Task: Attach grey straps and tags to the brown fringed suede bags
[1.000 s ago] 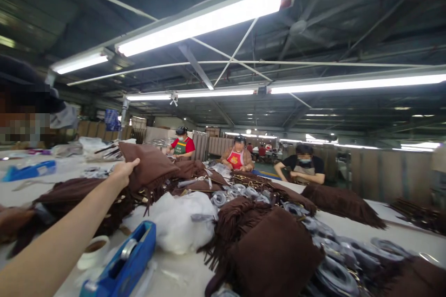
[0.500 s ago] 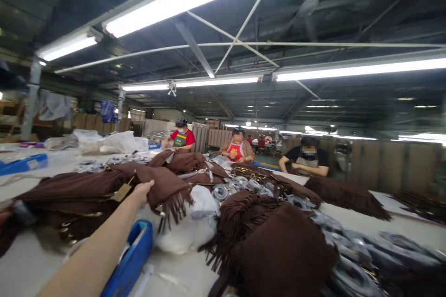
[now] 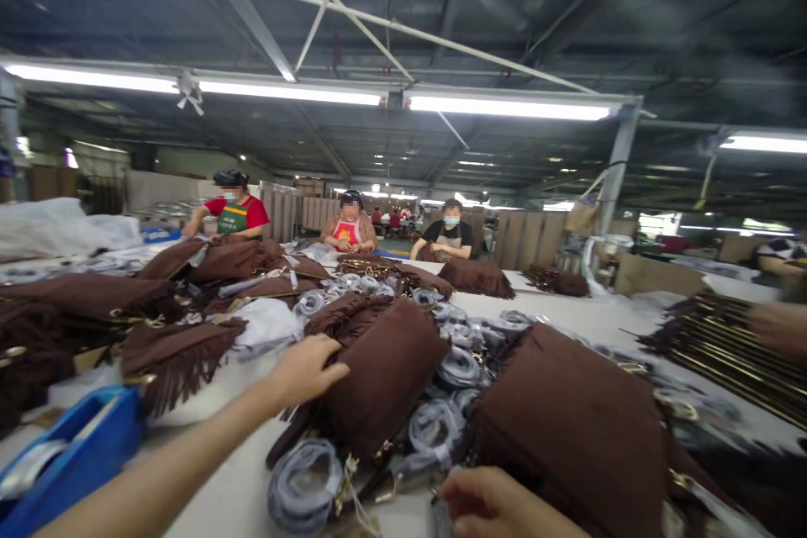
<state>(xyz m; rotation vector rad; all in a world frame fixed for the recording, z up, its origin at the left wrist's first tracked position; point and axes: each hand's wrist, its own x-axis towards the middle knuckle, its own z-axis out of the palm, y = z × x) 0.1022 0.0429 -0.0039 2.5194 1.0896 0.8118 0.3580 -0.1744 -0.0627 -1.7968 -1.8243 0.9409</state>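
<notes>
My left hand (image 3: 306, 370) reaches out over the table, fingers stretched forward and resting on the left edge of a brown fringed suede bag (image 3: 384, 370). Another fringed brown bag (image 3: 180, 353) lies to the left of it, apart from the hand. My right hand (image 3: 498, 506) shows at the bottom edge with fingers curled, beside a grey plastic-wrapped strap (image 3: 306, 483); what it holds is cut off. A larger brown bag (image 3: 580, 429) lies just right of it.
A blue tape dispenser (image 3: 69, 454) sits at the near left. Several wrapped straps (image 3: 457, 366) and brown bags cover the white table (image 3: 586, 315). Dark straps (image 3: 725, 353) are stacked at right. Three masked workers (image 3: 350, 227) sit at the far side.
My left hand let go of the fringed bag it was carrying, now lying at left, and moved right onto another brown bag. The view swung right and down; my right hand came into sight.
</notes>
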